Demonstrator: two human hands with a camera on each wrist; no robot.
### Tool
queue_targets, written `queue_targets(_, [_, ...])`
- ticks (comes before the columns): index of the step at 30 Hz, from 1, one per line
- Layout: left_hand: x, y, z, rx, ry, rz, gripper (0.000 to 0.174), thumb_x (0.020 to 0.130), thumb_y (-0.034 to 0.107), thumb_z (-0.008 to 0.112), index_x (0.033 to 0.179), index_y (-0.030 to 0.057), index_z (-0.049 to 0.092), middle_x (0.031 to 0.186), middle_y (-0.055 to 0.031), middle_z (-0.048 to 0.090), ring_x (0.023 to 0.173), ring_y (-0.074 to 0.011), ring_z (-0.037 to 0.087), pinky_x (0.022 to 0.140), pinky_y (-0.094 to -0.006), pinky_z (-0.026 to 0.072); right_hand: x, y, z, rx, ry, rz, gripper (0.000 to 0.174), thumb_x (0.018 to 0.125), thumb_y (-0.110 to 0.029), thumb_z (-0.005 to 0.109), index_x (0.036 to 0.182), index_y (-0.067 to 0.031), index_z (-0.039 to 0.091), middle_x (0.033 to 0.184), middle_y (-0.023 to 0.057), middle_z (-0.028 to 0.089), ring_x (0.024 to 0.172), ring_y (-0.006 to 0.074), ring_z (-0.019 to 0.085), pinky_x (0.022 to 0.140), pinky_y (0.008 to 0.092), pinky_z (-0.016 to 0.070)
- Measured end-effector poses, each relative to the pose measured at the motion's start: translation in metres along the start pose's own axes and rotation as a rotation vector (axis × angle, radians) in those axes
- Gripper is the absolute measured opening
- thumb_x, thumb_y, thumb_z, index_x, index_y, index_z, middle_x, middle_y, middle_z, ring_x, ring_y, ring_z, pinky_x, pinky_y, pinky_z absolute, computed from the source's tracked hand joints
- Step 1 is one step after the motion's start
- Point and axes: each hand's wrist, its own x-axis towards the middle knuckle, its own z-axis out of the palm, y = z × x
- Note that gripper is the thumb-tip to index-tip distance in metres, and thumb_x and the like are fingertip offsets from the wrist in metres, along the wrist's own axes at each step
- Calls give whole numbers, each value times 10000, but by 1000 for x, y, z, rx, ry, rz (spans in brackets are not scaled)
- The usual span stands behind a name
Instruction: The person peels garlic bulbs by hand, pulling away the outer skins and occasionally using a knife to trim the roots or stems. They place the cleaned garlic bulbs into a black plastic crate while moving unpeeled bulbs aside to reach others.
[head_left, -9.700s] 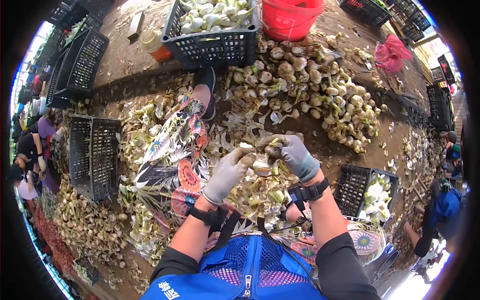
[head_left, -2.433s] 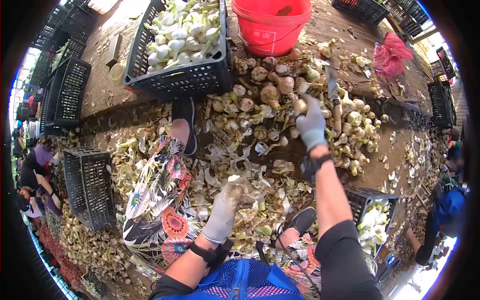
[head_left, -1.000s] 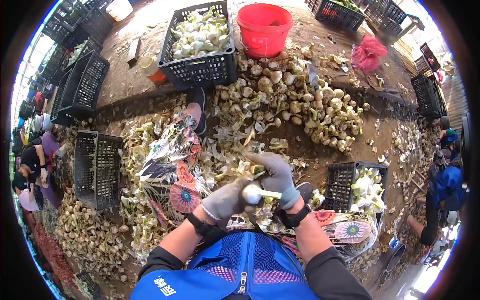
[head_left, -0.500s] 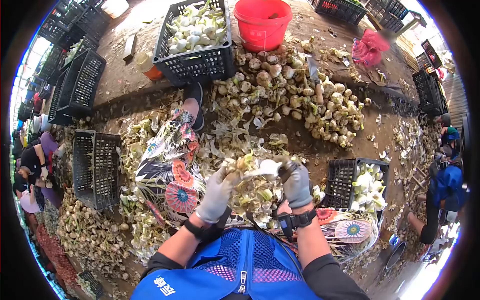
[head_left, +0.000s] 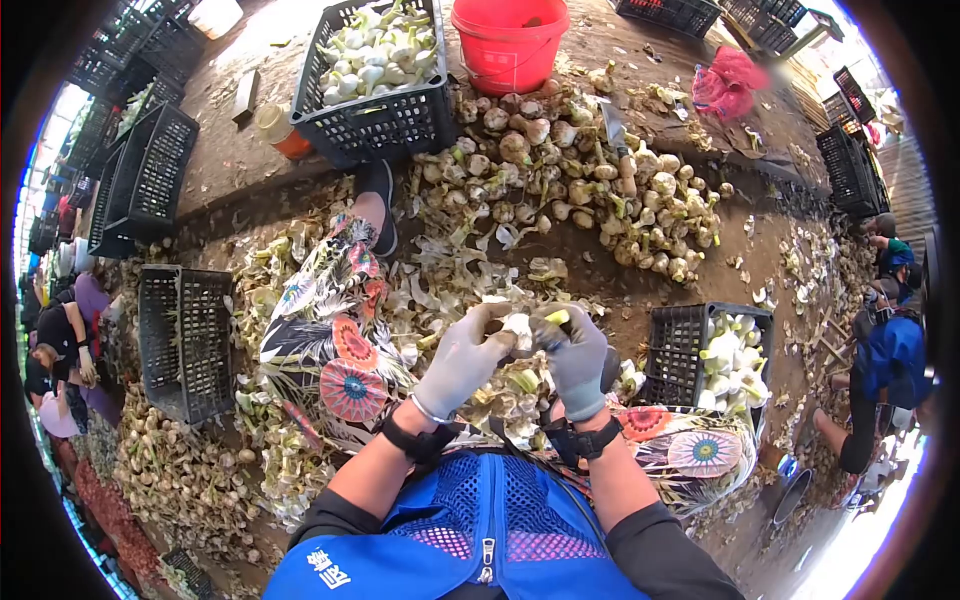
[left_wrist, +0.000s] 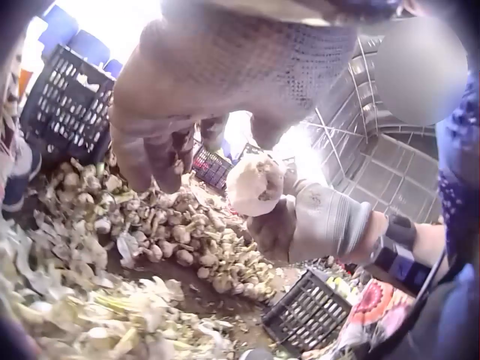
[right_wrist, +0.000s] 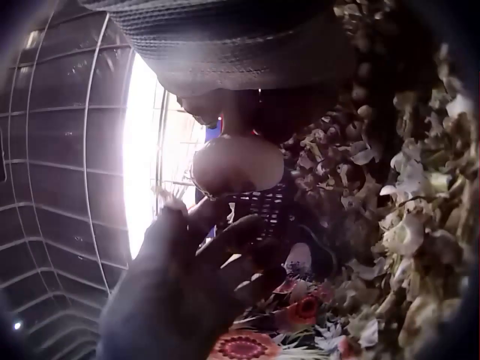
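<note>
My gloved right hand [head_left: 577, 355] grips a white garlic bulb [head_left: 518, 328] in front of my lap, and its pale green stem [head_left: 557, 317] shows above the fingers. In the left wrist view, the bulb's [left_wrist: 253, 184] rounded side sticks out past the right hand's [left_wrist: 311, 225] fingers. My gloved left hand [head_left: 465, 355] is close beside the bulb, fingertips right at its edge in the head view. The right wrist view shows that left hand [right_wrist: 180, 285] with its fingers spread below the bulb [right_wrist: 238, 163], a pale scrap near the thumb.
Ahead lies a heap of unpeeled garlic [head_left: 650, 210] with a wooden-handled knife [head_left: 626, 172] on it. Beyond are a crate of clean garlic [head_left: 375, 125] and a red bucket [head_left: 508, 50]. Another part-filled crate [head_left: 680, 355] stands right, one more crate [head_left: 185, 345] left. Peelings [head_left: 440, 285] litter the ground.
The right hand reached to the heap 2.4 seconds ago, then came back to the left hand with a garlic bulb. Both hands turned the bulb, and the knife stayed on the heap.
</note>
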Motion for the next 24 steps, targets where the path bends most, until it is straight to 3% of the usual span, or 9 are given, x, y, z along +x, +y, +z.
queue_targets(3, [3,-6,4,-220,24,-14,369,891,11,522,1247,-69,571,1060,-98,680,926,-132,643,808,-259,526,1,-19,8,-488,-118,-516,179,881,43,634,1048,-4,679,876,32,688,792,73,618,722,230,496])
queue_targets(4, [2,-12,3,-218,23,-19,369,891,11,522,1247,-69,571,1060,-98,680,926,-132,643,808,-259,526,0,-16,4,-486,-115,-512,179,881,43,634,1048,-4,679,876,32,688,792,73,618,722,230,496])
queue_targets(6, [-2,-26,-4,-297,51,-11,382,888,-15,529,1268,-43,564,1090,-96,646,940,-108,632,786,-265,547,0,-9,-5,-100,-76,-89,197,887,56,611,1065,-1,673,890,28,685,802,76,615,738,230,492])
queue_targets(12, [-8,5,-12,-139,-47,110,361,904,66,619,1251,-24,584,1068,-37,637,1030,-147,596,945,-296,469,0,-12,-13,40,-74,4,181,902,51,577,1052,14,671,880,7,667,785,70,588,726,220,478])
queue_targets(17, [-13,22,-15,446,-163,319,203,968,164,602,1018,-9,696,1067,-77,645,1025,-153,604,891,-327,480,-6,-18,-18,-165,-49,-124,193,886,59,583,1055,18,668,931,37,668,856,108,612,780,247,497])
queue_targets(18, [-16,16,-14,446,-165,319,203,968,164,602,1018,-9,696,1067,-77,645,1025,-153,604,891,-327,480,-7,-20,-20,-143,-33,-119,189,886,55,589,1054,18,667,949,40,664,861,112,613,781,252,498])
queue_targets(20, [-21,-2,-10,-28,-94,-140,298,980,249,604,1027,-38,671,928,-54,672,814,-105,595,753,-278,492,-7,-15,-23,-129,-37,-105,186,879,48,624,1053,3,668,976,62,662,873,125,623,774,262,508])
queue_targets(21, [-18,-8,-8,93,-13,127,347,994,282,572,1086,-43,651,855,-44,666,738,-122,603,717,-275,501,-9,-13,-22,-212,-38,-205,202,862,44,649,1055,-13,670,980,77,663,873,154,634,778,272,512])
queue_targets(24, [-8,5,5,-2,-27,-76,314,1009,216,549,1194,-31,607,1011,-98,664,918,-138,681,754,-264,578,-10,-27,-14,-488,-52,-529,291,782,17,745,1054,-53,671,991,119,666,872,250,653,777,312,523])
